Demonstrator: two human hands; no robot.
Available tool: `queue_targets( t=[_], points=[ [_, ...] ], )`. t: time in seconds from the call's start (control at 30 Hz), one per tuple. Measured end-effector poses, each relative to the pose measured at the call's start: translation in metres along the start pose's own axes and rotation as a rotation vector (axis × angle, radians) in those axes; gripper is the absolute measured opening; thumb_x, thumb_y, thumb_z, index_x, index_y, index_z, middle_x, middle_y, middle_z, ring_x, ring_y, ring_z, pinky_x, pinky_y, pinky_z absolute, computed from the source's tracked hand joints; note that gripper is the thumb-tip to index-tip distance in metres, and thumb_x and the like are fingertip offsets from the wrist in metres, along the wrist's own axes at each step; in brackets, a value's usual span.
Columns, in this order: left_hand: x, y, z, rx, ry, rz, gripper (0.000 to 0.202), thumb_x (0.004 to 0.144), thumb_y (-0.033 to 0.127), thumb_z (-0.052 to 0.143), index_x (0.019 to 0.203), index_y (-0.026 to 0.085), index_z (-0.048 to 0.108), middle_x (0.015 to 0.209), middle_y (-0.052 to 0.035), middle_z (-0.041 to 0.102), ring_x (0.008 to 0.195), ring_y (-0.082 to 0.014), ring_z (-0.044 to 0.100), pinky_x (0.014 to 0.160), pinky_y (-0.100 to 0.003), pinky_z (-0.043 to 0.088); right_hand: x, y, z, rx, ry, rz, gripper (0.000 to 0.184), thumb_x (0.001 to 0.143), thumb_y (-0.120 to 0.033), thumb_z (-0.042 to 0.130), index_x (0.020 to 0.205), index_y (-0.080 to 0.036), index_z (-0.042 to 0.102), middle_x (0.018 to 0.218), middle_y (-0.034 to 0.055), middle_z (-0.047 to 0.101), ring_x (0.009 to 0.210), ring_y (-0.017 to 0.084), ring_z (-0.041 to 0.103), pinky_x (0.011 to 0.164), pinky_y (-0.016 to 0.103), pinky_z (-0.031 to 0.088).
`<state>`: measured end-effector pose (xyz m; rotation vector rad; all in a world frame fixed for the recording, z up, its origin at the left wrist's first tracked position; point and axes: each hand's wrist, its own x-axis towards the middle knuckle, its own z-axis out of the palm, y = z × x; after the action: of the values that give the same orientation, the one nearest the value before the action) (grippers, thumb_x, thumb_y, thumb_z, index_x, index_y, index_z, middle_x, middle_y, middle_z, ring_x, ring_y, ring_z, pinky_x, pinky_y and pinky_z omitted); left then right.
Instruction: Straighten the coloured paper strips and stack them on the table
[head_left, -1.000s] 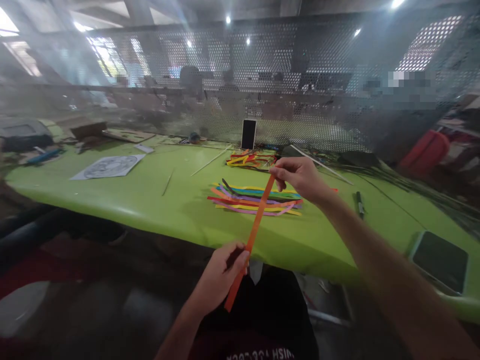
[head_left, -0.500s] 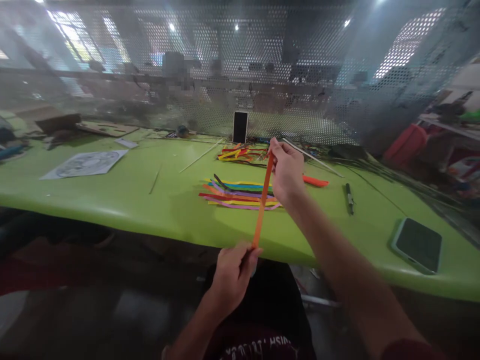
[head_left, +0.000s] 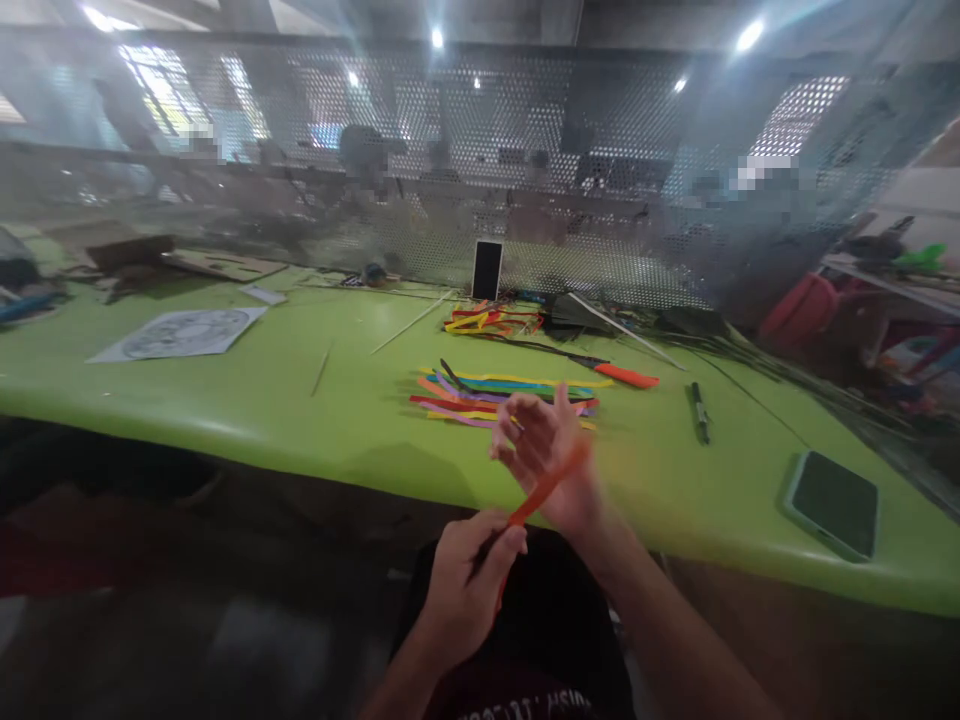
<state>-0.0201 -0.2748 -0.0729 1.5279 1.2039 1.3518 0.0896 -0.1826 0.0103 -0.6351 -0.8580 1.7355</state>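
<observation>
My left hand (head_left: 472, 580), low in front of the table edge, pinches an orange strip (head_left: 546, 487) between thumb and fingers. The strip's free end slants up to the right and is blurred. Just behind that end is my right hand (head_left: 551, 460), palm turned toward me, fingers curved and apart, gripping nothing. Beyond it lies a row of coloured strips (head_left: 465, 388) in yellow, blue, green, purple, red and pink. My right hand covers part of that row.
On the green table (head_left: 300, 440) lie a red-handled tool (head_left: 628, 376), a black pen (head_left: 700, 412), a phone (head_left: 832, 503) and a printed sheet (head_left: 180, 333). Further back, an upright phone (head_left: 487, 270) stands behind tangled strips (head_left: 487, 320), before a perforated screen (head_left: 420, 220).
My right hand has let go of the strip's upper end and come down toward me, opening. My left hand keeps its hold. The strip now leans right instead of being stretched upward.
</observation>
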Motion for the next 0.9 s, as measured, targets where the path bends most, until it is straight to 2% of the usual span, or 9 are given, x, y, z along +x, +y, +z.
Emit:
queue_targets(
  t=[0.1, 0.2, 0.27, 0.33, 0.43, 0.47, 0.53, 0.7, 0.9],
  points=[
    [0.002, -0.007, 0.003, -0.191, -0.033, -0.176, 0.045, 0.093, 0.054, 0.056, 0.067, 0.017, 0.059, 0.052, 0.0027, 0.044, 0.048, -0.0104, 0.038, 0.049, -0.025, 0.029, -0.036, 0.011, -0.009, -0.041, -0.041, -0.029, 0.044, 0.09, -0.064, 0.055, 0.099, -0.025, 0.074, 0.1, 0.0061, 0.069, 0.088, 0.022, 0.066, 0.085, 0.038, 0.055],
    [0.002, -0.01, 0.01, -0.379, 0.029, -0.358, 0.053, 0.084, 0.065, 0.063, 0.062, 0.018, 0.049, 0.049, 0.0069, 0.031, 0.044, -0.007, 0.024, 0.042, -0.023, 0.02, -0.063, 0.023, -0.026, -0.224, 0.002, -0.167, 0.026, 0.086, -0.039, 0.069, 0.111, -0.032, 0.074, 0.114, 0.0044, 0.07, 0.103, 0.025, 0.065, 0.101, 0.042, 0.049],
    [0.0, -0.009, 0.015, -0.453, 0.055, -0.431, 0.056, 0.081, 0.066, 0.066, 0.062, 0.019, 0.045, 0.049, 0.0078, 0.028, 0.043, -0.0061, 0.021, 0.041, -0.022, 0.017, -0.076, 0.029, -0.036, -0.369, 0.016, -0.226, 0.046, 0.076, -0.024, 0.078, 0.119, -0.036, 0.071, 0.126, 0.0027, 0.066, 0.116, 0.027, 0.061, 0.108, 0.043, 0.044],
    [-0.003, -0.005, 0.019, -0.45, 0.032, -0.412, 0.054, 0.081, 0.064, 0.067, 0.063, 0.017, 0.048, 0.052, 0.0062, 0.034, 0.047, -0.0067, 0.026, 0.044, -0.021, 0.02, -0.086, 0.034, -0.041, -0.462, 0.017, -0.186, 0.053, 0.075, -0.022, 0.079, 0.125, -0.036, 0.068, 0.131, 0.0037, 0.064, 0.121, 0.027, 0.059, 0.109, 0.044, 0.042],
    [-0.011, -0.002, 0.026, -0.34, -0.11, -0.304, 0.047, 0.087, 0.059, 0.062, 0.071, 0.014, 0.06, 0.062, 0.0013, 0.047, 0.057, -0.0102, 0.037, 0.054, -0.023, 0.031, -0.093, 0.038, -0.038, -0.423, 0.102, -0.113, 0.017, 0.087, -0.037, 0.071, 0.101, -0.028, 0.075, 0.095, 0.0057, 0.07, 0.092, 0.024, 0.065, 0.087, 0.039, 0.051],
    [-0.015, -0.001, 0.028, -0.29, -0.171, -0.278, 0.046, 0.089, 0.057, 0.06, 0.073, 0.014, 0.063, 0.063, 0.0005, 0.049, 0.06, -0.0112, 0.038, 0.056, -0.024, 0.032, -0.093, 0.038, -0.035, -0.359, 0.155, -0.107, 0.018, 0.089, -0.042, 0.068, 0.084, -0.026, 0.074, 0.077, 0.004, 0.064, 0.077, 0.022, 0.061, 0.076, 0.036, 0.051],
    [-0.022, -0.003, 0.032, -0.175, -0.256, -0.251, 0.046, 0.091, 0.054, 0.057, 0.072, 0.014, 0.065, 0.061, 0.0002, 0.049, 0.06, -0.0125, 0.038, 0.058, -0.025, 0.032, -0.092, 0.038, -0.029, -0.189, 0.242, -0.101, 0.044, 0.091, -0.051, 0.063, 0.057, -0.023, 0.058, 0.054, -0.0009, 0.043, 0.056, 0.017, 0.044, 0.061, 0.033, 0.045],
    [-0.029, -0.01, 0.039, -0.04, -0.281, -0.205, 0.042, 0.091, 0.047, 0.056, 0.064, 0.015, 0.059, 0.056, 0.0011, 0.046, 0.058, -0.0124, 0.036, 0.058, -0.027, 0.028, -0.09, 0.025, -0.029, 0.078, 0.136, -0.008, 0.061, 0.09, -0.064, 0.056, 0.049, -0.023, 0.037, 0.049, -0.0058, 0.022, 0.047, 0.013, 0.02, 0.045, 0.03, 0.031],
    [-0.027, -0.005, 0.042, -0.125, -0.369, -0.164, 0.044, 0.095, 0.047, 0.052, 0.064, 0.017, 0.047, 0.054, 0.0047, 0.032, 0.054, -0.0098, 0.029, 0.053, -0.026, 0.021, -0.085, -0.003, -0.034, 0.226, -0.012, 0.09, 0.063, 0.091, -0.046, 0.062, 0.049, -0.021, 0.022, 0.045, -0.0081, 0.015, 0.04, 0.008, 0.01, 0.039, 0.027, 0.014]
  ],
)
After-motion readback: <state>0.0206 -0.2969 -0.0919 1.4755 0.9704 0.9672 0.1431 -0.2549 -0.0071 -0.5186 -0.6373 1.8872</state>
